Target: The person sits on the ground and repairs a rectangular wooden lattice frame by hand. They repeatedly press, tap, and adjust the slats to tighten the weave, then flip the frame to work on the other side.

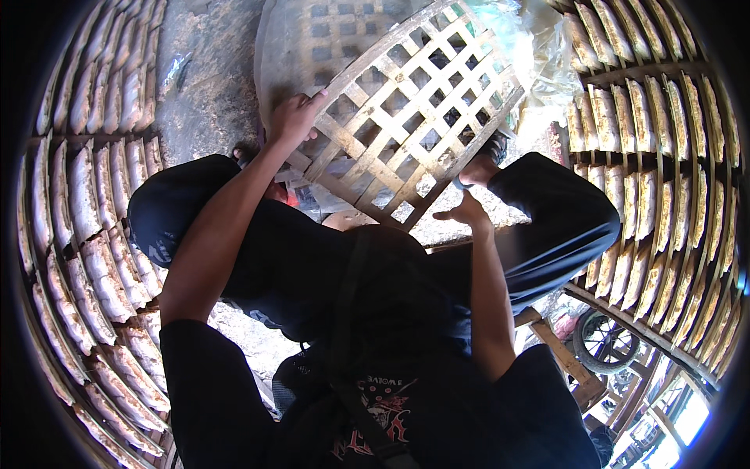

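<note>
A woven bamboo lattice panel (398, 160) with square gaps stands tilted in front of my lap, its lower corner close to my body. My left hand (295, 123) is closed on the panel's left edge. Near the lower right edge of the panel, my right hand (469, 213) is open, fingers apart and apparently holding nothing. Beyond the panel lies a translucent plastic sheet (285, 47), with more lattice showing dimly through it. Clear crumpled plastic (539, 47) is at the far right of the panel.
Racks with rows of pale, rough-edged pieces rise on the left (98, 187) and right (644, 195). My bent legs flank the panel. A worn grey floor (207, 86) shows at the far left. At lower right are a wooden frame (566, 356) and a small black wheel (605, 341).
</note>
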The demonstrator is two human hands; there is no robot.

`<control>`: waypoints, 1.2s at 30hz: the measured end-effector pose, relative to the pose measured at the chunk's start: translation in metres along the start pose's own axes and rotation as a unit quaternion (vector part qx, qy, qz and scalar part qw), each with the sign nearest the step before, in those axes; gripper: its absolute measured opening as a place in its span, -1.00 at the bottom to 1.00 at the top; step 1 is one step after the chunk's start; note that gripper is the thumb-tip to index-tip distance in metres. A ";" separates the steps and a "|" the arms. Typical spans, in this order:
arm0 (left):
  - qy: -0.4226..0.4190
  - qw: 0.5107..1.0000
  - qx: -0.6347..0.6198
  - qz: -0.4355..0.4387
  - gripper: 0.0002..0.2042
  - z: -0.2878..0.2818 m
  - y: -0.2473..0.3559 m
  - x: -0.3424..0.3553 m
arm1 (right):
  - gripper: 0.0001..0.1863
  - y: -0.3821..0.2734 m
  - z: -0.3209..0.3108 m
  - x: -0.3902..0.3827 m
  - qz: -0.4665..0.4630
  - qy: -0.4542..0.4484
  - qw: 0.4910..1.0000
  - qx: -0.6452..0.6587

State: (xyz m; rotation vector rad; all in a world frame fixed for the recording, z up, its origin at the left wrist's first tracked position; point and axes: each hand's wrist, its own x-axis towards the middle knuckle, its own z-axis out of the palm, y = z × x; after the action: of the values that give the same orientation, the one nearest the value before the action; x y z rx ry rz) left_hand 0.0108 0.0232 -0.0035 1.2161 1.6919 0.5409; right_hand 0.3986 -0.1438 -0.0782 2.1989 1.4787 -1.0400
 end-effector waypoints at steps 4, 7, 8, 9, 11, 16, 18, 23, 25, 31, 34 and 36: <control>0.002 1.000 0.004 0.006 -0.44 -0.001 -0.005 0.002 | 0.23 -0.039 -0.052 -0.039 -0.019 -0.001 0.997 -0.080; 0.027 0.999 0.007 0.021 -0.46 0.000 -0.007 0.000 | -0.07 -0.027 -0.055 -0.045 -0.221 0.134 0.952 -0.165; 0.039 0.999 0.012 0.027 -0.47 0.001 -0.008 0.001 | -0.09 -0.033 -0.069 -0.052 -0.227 0.063 0.958 -0.166; 0.037 0.999 0.014 0.035 -0.48 0.000 -0.010 0.001 | -0.11 -0.037 -0.078 -0.054 -0.234 -0.008 0.958 -0.166; 0.025 0.998 0.015 0.053 -0.50 0.000 -0.012 0.003 | -0.22 -0.009 -0.054 -0.028 -0.319 -0.026 0.902 -0.290; 0.029 0.996 0.019 0.085 -0.56 0.004 -0.018 0.002 | -0.27 -0.002 -0.048 0.006 -0.320 -0.149 0.842 -0.407; 0.026 0.995 0.016 0.091 -0.57 0.002 -0.018 0.001 | -0.30 0.008 -0.056 0.018 -0.343 -0.124 0.837 -0.407; 0.042 0.995 0.012 0.089 -0.56 0.004 -0.020 -0.004 | -0.35 0.066 -0.093 0.072 -0.320 0.125 0.874 -0.344; 0.056 0.995 0.004 0.083 -0.55 0.010 -0.013 -0.007 | -0.25 0.088 -0.099 0.098 -0.141 0.182 0.929 -0.290; 0.066 0.995 0.004 0.077 -0.54 0.008 -0.018 -0.006 | -0.10 0.060 -0.120 0.093 -0.239 0.303 0.908 -0.162; 0.075 0.995 0.005 0.061 -0.54 0.009 -0.012 -0.010 | -0.13 0.030 -0.131 0.089 -0.251 0.158 0.919 -0.261; 0.087 0.994 0.018 0.071 -0.53 0.007 -0.013 -0.010 | -0.18 0.023 -0.144 0.088 -0.217 0.143 0.922 -0.288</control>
State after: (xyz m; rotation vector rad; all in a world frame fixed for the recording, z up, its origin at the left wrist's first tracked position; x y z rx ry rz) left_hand 0.0116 0.0075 -0.0121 1.3553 1.7756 0.7231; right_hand 0.4961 -0.0079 -0.0434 1.6797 2.1319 -0.3008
